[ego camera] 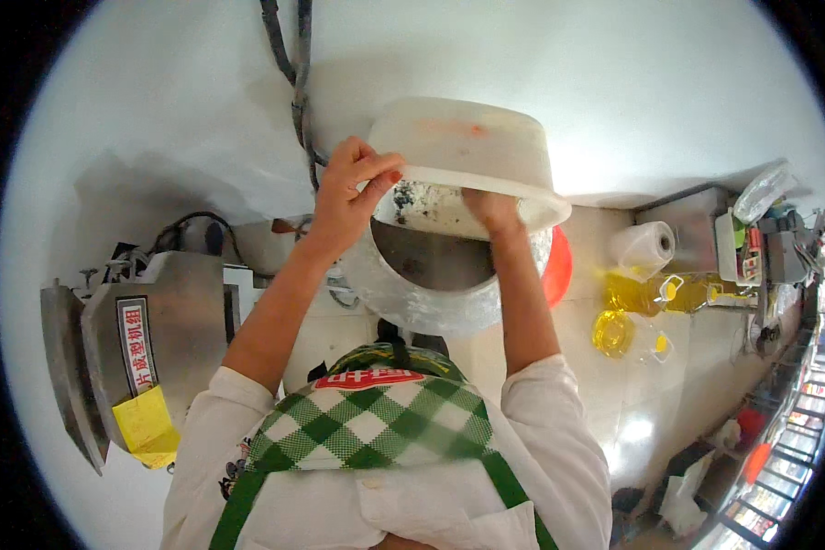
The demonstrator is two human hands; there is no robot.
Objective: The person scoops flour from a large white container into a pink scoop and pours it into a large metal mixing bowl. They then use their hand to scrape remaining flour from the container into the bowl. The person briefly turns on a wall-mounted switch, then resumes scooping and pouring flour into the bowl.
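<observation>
A white plastic basin (464,137) is tipped on its side in front of me, its opening facing down towards a large round metal vessel (440,313) with a dark interior. My left hand (357,182) grips the basin's rim at the left, thumb and fingers pinched over it. Inside the basin is my right hand (491,206), against the inner wall; its fingers are mostly hidden and blurred. White residue and dark specks cling to the basin's inner wall. The bottom of the vessel is partly hidden by the basin and my forearm.
On the left stands a stainless steel machine (172,323) with a yellow paper (146,426). Dark cables (299,89) run down the wall. A red round object (557,268) shows behind the vessel. At right are yellow oil bottles (632,292), a plastic film roll (643,249) and a crowded metal counter (687,227).
</observation>
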